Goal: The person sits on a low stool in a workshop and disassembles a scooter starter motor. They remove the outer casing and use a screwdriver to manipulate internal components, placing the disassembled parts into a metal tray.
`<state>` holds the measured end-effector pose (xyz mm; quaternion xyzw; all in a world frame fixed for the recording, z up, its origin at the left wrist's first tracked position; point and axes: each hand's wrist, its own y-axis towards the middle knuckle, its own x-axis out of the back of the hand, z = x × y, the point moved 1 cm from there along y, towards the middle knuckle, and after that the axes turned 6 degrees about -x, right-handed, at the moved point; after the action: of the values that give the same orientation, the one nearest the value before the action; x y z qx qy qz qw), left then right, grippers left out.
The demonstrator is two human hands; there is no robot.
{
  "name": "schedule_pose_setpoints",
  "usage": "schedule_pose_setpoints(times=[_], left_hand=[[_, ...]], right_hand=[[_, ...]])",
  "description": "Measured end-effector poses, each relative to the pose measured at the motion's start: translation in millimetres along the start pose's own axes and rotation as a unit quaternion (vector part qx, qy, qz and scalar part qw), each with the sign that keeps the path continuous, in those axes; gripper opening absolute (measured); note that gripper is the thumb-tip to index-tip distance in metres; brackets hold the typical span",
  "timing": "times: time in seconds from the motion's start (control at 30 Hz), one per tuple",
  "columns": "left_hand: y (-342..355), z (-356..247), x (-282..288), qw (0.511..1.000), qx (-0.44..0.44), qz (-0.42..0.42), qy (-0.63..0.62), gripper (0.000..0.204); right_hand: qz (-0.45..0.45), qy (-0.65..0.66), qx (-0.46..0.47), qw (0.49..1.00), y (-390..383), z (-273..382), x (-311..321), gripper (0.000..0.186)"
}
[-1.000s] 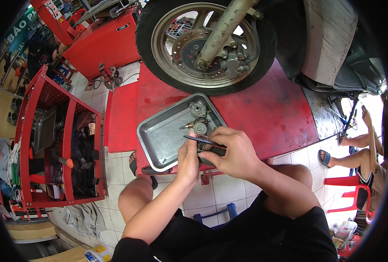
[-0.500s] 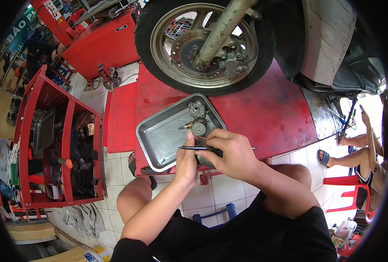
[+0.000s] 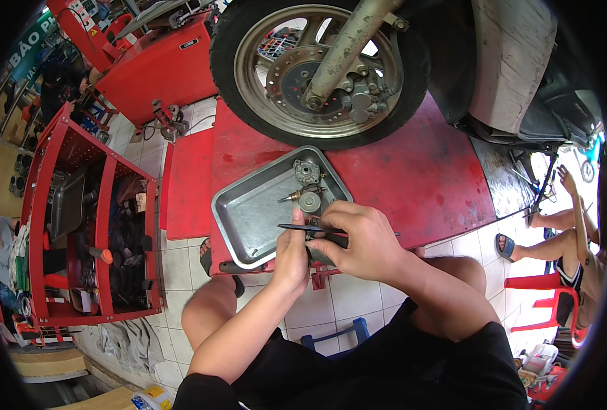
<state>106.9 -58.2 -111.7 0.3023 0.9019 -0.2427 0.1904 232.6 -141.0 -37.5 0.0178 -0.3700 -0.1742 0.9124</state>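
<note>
My left hand (image 3: 291,260), thumb up, is closed round a small metal part (image 3: 312,225), mostly hidden by my fingers. My right hand (image 3: 358,236) grips a thin black tool (image 3: 291,227) that lies level across that part and the left thumb. Both hands are over the near right corner of a steel tray (image 3: 224,205). In the tray are a cast metal housing (image 3: 306,171) and a round metal component with a brass-coloured fitting (image 3: 309,201).
A motorbike's front wheel (image 3: 242,102) stands above the red platform (image 3: 420,184). A red tool cart (image 3: 44,225) is at left, a red cabinet (image 3: 153,89) behind. Another person's leg and hand (image 3: 567,181) are at right beside a red stool (image 3: 536,283); people are at far left.
Over the last second the black tool has turned more level and extends farther left across my left thumb; my hands stay in place. The other person's hand at right has shifted and its fingers spread.
</note>
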Motion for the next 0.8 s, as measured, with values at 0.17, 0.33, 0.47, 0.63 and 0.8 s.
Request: schedule_pose_setpoints(times=[0.17,0.33,0.47,0.63,0.8], left_hand=[[-2,-2,-3,1.0,0.015,0.011,-0.005,0.059],[1,4,3,0.999,0.011,0.025,0.027,0.061],[1,5,1,1.0,0.014,0.022,0.004,0.06],[4,10,5,1.0,0.003,-0.005,0.016,0.056],[4,8,5,1.0,0.026,0.016,0.004,0.055]], right_hand=[[0.025,-0.024,-0.014,0.999,-1,-1,1,0.024],[0.049,-0.029,-0.02,0.998,0,0,4,0.023],[0.022,-0.042,0.009,0.999,-2,-2,1,0.023],[0.023,-0.081,0.019,0.996,-5,1,-1,0.021],[0.013,-0.102,0.033,0.994,-6,3,2,0.02]])
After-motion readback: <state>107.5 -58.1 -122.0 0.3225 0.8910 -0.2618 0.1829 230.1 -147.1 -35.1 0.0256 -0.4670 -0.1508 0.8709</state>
